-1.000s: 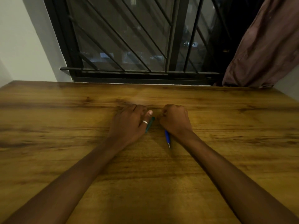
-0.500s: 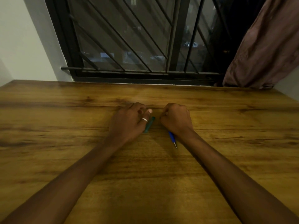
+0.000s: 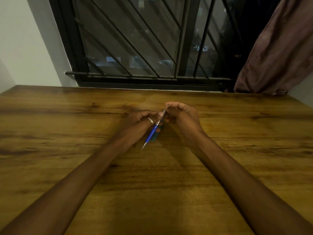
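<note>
Two hands hold the blue pen (image 3: 152, 132): right hand (image 3: 184, 119) pinching its far end, left hand (image 3: 138, 121) its middle; long axis diagonal, tip pointing near-left.

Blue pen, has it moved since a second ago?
Yes. The blue pen has swung left: it lay right of the green piece, and now crosses over it, tip to its left.
</note>
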